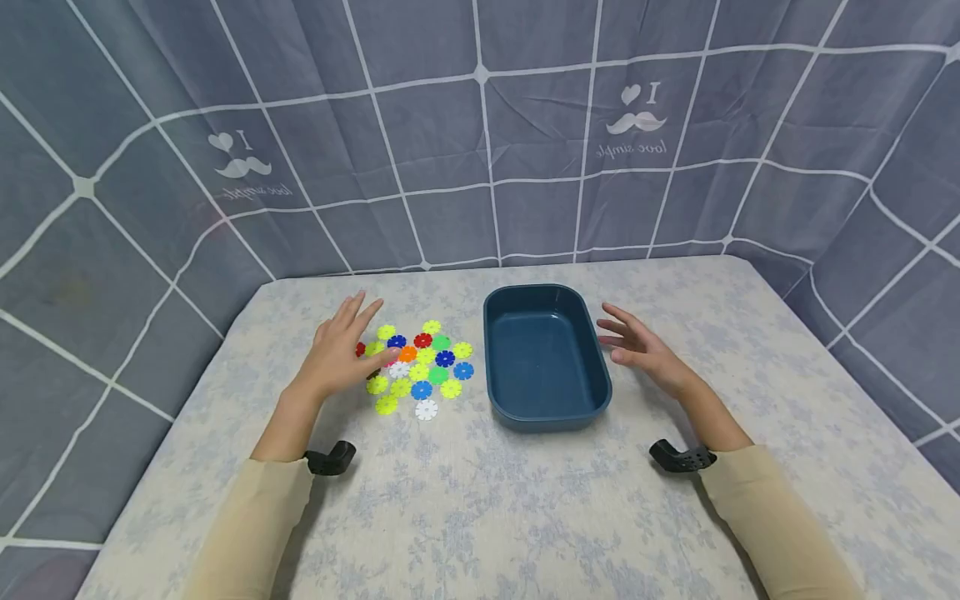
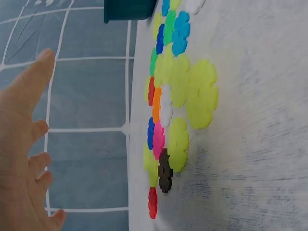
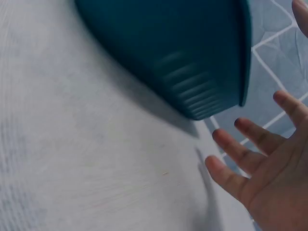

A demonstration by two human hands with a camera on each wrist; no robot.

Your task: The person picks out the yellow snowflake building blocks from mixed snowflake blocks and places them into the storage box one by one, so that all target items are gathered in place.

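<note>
Flat notched plastic discs lie spread on the table in yellow, blue, green, red, orange and white; a white disc point(image 1: 426, 409) is nearest the front. My left hand point(image 1: 339, 350) hovers over the left side of the spread, fingers apart and holding nothing. In the left wrist view a brown disc point(image 2: 165, 171) and a pink disc point(image 2: 158, 139) also show. A dark blue rectangular bin point(image 1: 546, 423) stands right of the discs, with nothing inside. Beside its right wall is my right hand point(image 1: 643, 346), fingers spread and holding nothing; the right wrist view shows the fingertips apart from the bin.
The table point(image 1: 480, 508) has a pale floral cover. Behind it and along both sides hangs a grey curtain point(image 1: 540, 125) with white lines. Black wrist bands point(image 1: 330, 458) sit at both sleeve cuffs.
</note>
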